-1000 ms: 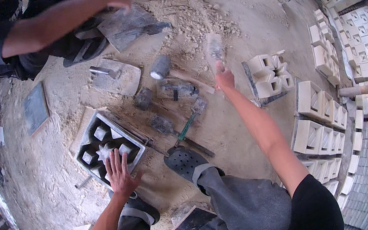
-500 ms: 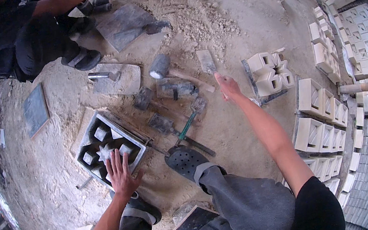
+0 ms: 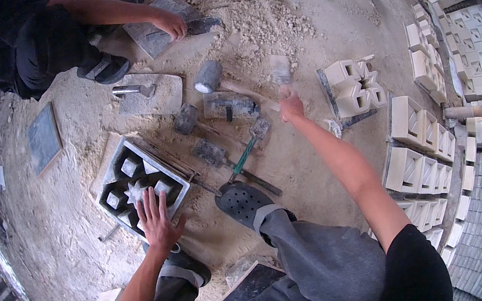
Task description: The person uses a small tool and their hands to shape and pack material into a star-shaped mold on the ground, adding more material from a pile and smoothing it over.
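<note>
My left hand lies with fingers spread over the near edge of a metal mould, an angular frame with several pale blocks and a star-shaped piece inside. Whether the palm bears on the rim cannot be told. Out ahead, my right hand is closed round the handle of a flat-bladed trowel, which is smeared by motion near loose sandy material. Between my hands lie a mallet, a second mallet, and a tool with a green-wrapped handle.
Right of my right hand stands a pale openwork block on a dark plate. Rows of pale blocks line the right side. A co-worker's hand reaches over a grey board at upper left. A hammer rests on another board.
My right hand with the trowel has shifted slightly, and the trowel is now blurred. My left hand stays over the mould. A co-worker's arm has come down toward the grey board.
</note>
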Tool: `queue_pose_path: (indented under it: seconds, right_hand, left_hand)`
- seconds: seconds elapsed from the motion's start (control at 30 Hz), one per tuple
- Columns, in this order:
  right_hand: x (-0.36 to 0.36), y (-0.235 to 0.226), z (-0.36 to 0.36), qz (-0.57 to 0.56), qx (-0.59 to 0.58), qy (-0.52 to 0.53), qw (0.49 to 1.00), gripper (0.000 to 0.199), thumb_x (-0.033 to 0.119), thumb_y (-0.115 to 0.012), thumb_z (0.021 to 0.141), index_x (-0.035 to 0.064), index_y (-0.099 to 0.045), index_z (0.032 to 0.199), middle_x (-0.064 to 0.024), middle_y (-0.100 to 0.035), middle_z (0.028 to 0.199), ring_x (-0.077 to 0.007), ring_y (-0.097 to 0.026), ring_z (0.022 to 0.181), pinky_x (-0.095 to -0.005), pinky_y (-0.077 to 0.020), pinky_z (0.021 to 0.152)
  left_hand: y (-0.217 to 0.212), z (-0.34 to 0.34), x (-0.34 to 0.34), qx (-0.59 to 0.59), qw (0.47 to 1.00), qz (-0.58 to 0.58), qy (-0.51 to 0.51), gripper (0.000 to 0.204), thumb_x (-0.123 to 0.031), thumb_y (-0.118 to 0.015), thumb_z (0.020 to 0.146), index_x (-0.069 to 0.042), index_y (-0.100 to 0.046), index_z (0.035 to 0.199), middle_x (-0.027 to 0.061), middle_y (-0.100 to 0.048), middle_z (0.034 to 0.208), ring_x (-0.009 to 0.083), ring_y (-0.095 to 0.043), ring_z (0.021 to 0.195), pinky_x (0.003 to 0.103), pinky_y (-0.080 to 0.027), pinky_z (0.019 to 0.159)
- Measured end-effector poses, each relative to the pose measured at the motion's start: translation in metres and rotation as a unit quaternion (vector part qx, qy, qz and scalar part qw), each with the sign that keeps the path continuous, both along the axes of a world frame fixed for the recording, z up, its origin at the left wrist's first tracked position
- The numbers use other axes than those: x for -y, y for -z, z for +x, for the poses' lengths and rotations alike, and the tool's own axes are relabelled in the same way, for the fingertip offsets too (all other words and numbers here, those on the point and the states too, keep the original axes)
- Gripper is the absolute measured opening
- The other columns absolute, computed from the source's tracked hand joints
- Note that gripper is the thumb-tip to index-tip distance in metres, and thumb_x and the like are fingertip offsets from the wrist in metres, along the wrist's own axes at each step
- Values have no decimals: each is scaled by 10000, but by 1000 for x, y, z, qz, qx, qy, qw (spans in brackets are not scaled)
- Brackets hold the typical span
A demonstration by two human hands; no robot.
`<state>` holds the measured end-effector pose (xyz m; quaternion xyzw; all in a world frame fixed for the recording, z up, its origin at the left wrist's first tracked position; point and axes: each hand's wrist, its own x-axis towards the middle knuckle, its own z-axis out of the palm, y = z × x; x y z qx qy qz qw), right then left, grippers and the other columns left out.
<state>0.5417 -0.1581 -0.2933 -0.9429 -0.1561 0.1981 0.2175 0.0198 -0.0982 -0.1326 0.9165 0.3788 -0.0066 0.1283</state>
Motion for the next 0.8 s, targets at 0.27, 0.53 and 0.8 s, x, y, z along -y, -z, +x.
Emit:
queue_pose_path:
  seconds: [0.27,0.53,0.8]
  right_hand:
    - [-53,-79,-33,31,14,-59,998,560,442,-504,969,45,-511,1364,-279,-670,1135,-460,-642,1060,-543,-502,913]
    - [-61,-70,-20,73,93,-78,990,533,332,-579,915,87,-518,1384,-255,-664,1177,-427,-637,1093,-528,-503,929]
    - [-64,-103,-10,53,-64,-49,995,510,396,-564,906,115,-577,1332,-254,-672,1172,-421,-631,1121,-495,-493,964]
  left_hand:
    - [0,-3,-1,2,1000,2,5,944,-429,-816,737,-30,-391,1479,244,-305,1582,393,-221,1507,577,-128,1222]
    - [0,-3,-2,2,1000,10,8,945,-438,-820,730,-24,-401,1469,243,-299,1584,395,-223,1505,586,-129,1219]
    - [-3,-5,-2,-1,1000,0,1,977,-428,-838,712,-46,-376,1484,238,-288,1590,396,-216,1507,592,-133,1216]
